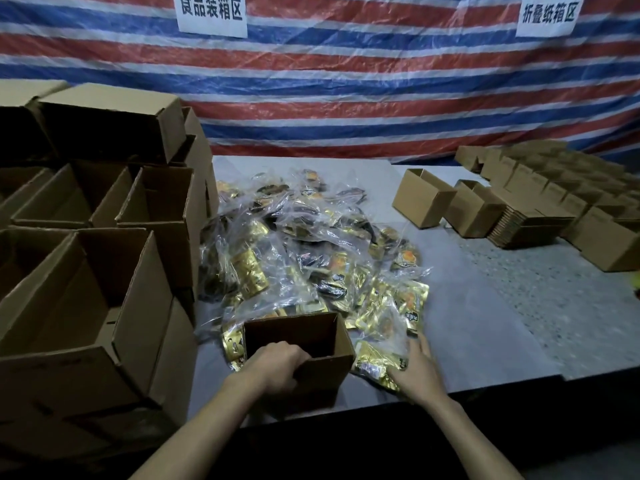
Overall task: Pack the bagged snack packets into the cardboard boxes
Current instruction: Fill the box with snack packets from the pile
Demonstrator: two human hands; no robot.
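Box of open brown cardboard stands at the grey table edge, my left hand gripping its near wall. My right hand lies flat on bagged gold snack packets beside it.

At the near edge of the grey tabletop, the left hand grips the near rim of a small open brown cardboard box. Just right of it, the right hand rests with fingers extended on a clear plastic bag of gold foil snack packets. Beyond lies a heap of similar bagged packets. Large open brown cartons stand at left, small brown boxes at far right, before a red, white and blue striped tarpaulin.
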